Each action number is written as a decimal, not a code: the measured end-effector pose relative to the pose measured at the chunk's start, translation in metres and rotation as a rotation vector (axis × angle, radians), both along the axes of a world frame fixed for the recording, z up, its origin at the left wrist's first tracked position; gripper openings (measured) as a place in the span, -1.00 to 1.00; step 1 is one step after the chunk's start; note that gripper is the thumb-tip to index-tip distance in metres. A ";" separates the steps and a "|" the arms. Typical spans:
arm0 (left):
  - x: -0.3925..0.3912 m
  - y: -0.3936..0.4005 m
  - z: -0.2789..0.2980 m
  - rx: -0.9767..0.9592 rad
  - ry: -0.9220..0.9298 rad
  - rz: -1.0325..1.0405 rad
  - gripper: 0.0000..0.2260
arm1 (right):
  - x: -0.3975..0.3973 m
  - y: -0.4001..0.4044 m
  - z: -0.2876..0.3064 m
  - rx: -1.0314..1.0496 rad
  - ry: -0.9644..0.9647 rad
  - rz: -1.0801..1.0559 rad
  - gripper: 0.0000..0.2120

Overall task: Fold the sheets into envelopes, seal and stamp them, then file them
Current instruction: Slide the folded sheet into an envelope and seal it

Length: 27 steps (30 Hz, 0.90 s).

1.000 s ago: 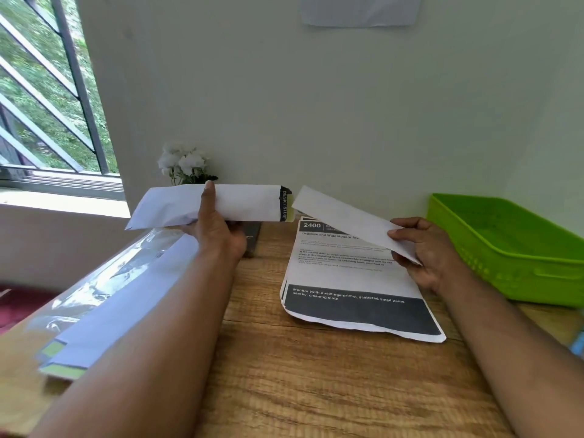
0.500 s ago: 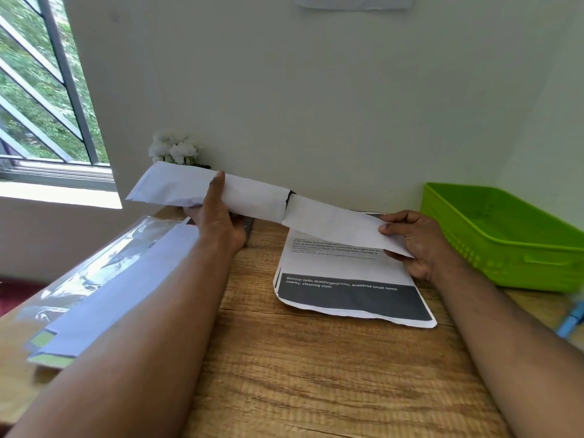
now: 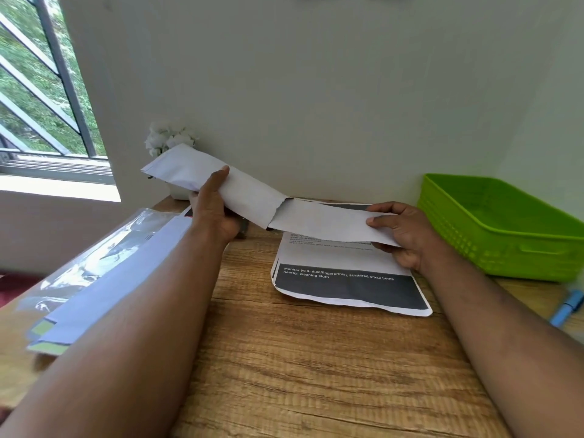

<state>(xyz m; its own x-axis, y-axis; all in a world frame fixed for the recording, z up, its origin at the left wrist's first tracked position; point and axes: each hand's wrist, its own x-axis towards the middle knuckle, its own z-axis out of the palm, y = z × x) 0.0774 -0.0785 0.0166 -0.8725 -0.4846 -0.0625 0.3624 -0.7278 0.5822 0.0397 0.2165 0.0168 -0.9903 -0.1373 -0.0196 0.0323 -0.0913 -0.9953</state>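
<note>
Envelope [image 3: 218, 181] and folded sheet [image 3: 325, 222] meet in mid-air above the wooden surface [image 3: 284, 358], the sheet's left end tucked into the envelope's open mouth. The left hand [image 3: 215, 210] grips the envelope, thumb on top. The right hand [image 3: 401, 235] pinches the sheet's right end. Below lies a stack of printed sheets [image 3: 344, 279]. A green plastic basket [image 3: 505, 229] sits at right, more envelopes [image 3: 104, 279] at left.
</note>
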 end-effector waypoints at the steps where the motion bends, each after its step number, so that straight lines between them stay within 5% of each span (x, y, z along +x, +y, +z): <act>1: 0.001 -0.001 0.000 0.000 0.010 0.018 -0.14 | 0.001 0.000 -0.001 -0.010 -0.003 -0.010 -0.77; 10: -0.002 0.021 -0.002 -0.039 0.023 0.016 -0.59 | 0.011 -0.024 -0.002 -0.182 0.002 -0.007 -0.76; 16: -0.010 0.037 -0.006 -0.040 0.036 -0.018 -0.41 | 0.018 -0.043 0.005 -0.161 -0.123 0.298 -0.53; 27: -0.012 0.056 -0.013 -0.099 -0.025 -0.092 -0.43 | 0.018 -0.039 0.000 -0.256 -0.107 -0.069 -0.54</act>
<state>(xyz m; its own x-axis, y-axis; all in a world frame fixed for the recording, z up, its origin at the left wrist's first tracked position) 0.0656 -0.0225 0.0040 -0.9124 -0.4072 -0.0406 0.2810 -0.6956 0.6612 0.0577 0.1770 0.0171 -0.9917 -0.0836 -0.0974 0.1205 -0.3452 -0.9308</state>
